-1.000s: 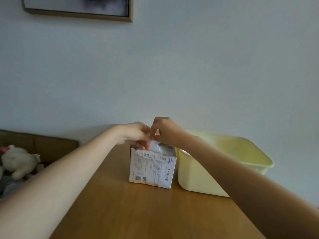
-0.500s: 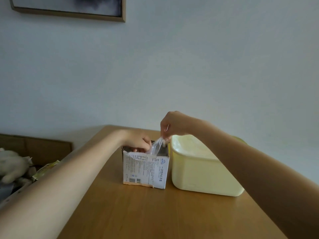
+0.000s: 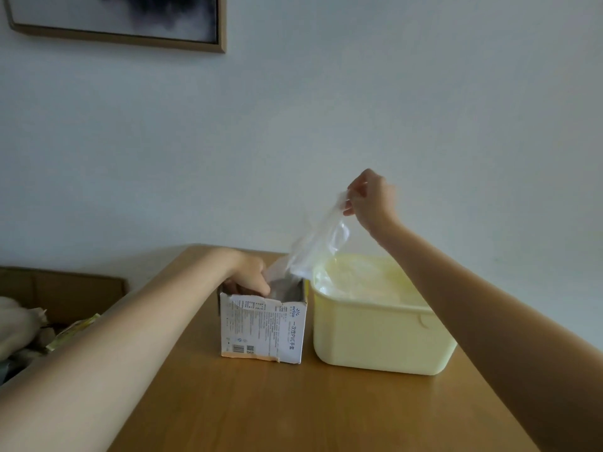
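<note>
A torn white cardboard box (image 3: 263, 327) of disposable gloves stands on the wooden table (image 3: 293, 406). My left hand (image 3: 249, 275) grips the box's top rim, fingers curled over its edge. My right hand (image 3: 370, 200) is raised above and to the right of the box and pinches a clear plastic glove (image 3: 318, 243). The glove stretches down from my fingers into the box opening.
A pale yellow plastic tub (image 3: 378, 337) sits right beside the box, touching or nearly touching it. A brown cardboard carton (image 3: 62, 295) with a soft toy (image 3: 16, 324) and packets stands left of the table. A framed picture (image 3: 130, 24) hangs on the wall.
My right hand has risen up and to the right, drawing the clear glove out of the box. My left hand stays on the box rim. The view has shifted slightly.
</note>
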The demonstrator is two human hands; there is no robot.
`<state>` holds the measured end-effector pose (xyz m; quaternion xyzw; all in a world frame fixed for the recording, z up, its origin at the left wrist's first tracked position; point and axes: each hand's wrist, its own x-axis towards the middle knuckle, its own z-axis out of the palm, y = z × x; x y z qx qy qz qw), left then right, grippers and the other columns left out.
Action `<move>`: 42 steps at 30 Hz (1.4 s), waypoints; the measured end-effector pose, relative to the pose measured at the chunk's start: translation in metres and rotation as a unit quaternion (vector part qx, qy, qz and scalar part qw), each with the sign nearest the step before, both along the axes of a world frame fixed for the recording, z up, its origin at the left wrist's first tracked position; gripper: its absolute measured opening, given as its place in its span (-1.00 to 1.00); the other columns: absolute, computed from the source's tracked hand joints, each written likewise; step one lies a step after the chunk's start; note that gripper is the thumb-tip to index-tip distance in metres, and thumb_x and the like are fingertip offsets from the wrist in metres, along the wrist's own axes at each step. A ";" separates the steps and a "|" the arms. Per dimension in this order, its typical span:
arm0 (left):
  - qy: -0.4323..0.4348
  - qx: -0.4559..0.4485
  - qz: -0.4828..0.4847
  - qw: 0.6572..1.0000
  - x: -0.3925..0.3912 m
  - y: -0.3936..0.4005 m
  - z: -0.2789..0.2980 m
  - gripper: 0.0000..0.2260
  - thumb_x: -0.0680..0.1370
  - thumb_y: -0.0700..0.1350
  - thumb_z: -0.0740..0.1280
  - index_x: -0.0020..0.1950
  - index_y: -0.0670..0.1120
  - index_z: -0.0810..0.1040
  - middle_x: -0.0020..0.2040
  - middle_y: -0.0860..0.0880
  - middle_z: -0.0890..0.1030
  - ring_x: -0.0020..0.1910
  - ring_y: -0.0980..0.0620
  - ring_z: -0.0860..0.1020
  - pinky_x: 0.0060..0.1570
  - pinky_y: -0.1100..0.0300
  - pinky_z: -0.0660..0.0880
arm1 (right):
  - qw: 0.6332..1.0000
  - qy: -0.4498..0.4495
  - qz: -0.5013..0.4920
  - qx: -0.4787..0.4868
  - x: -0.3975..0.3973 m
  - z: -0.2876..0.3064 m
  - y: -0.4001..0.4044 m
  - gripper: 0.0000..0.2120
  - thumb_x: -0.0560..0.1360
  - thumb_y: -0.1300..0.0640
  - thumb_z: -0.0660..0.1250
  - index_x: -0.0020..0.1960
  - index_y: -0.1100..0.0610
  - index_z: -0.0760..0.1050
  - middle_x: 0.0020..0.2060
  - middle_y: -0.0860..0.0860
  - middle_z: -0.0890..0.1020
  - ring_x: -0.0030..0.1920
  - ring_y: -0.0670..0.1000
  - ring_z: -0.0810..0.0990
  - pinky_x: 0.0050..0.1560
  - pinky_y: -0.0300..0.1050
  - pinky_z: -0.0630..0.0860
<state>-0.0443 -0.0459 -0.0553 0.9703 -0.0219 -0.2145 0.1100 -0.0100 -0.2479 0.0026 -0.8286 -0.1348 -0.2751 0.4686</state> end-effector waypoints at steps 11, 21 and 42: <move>-0.084 -0.490 -0.025 0.867 -0.025 -0.034 0.049 -0.32 0.17 0.26 0.54 0.18 0.00 0.50 0.02 0.09 0.62 0.06 0.11 0.57 0.08 0.22 0.46 | 0.987 0.063 0.101 0.103 -0.020 0.016 -0.006 -0.69 0.46 0.48 0.04 -0.26 0.16 0.41 -0.16 0.26 0.62 -0.41 0.07 0.61 -0.22 -0.05 0.61; -0.233 -0.594 0.119 0.760 -0.011 -0.080 0.039 -0.97 0.55 -0.14 0.33 -0.07 -0.08 0.53 -0.24 0.00 0.61 -0.25 0.09 0.59 -0.20 0.25 0.51 | 0.897 0.380 0.212 0.075 -0.035 0.008 -0.031 -0.50 0.46 -0.22 0.29 0.15 0.19 0.45 -0.07 0.05 0.55 -0.15 0.01 0.55 -0.16 -0.14 0.49; -0.423 -0.270 -0.023 0.864 0.014 -0.091 0.049 -0.82 0.56 -0.15 0.28 0.14 -0.13 0.54 0.10 -0.06 0.58 0.03 0.02 0.51 0.01 0.26 0.38 | 0.960 0.123 -0.161 -0.193 0.010 -0.059 -0.091 -0.74 0.56 0.04 0.23 0.10 0.22 0.47 0.02 0.20 0.58 0.01 0.22 0.56 -0.05 -0.02 0.49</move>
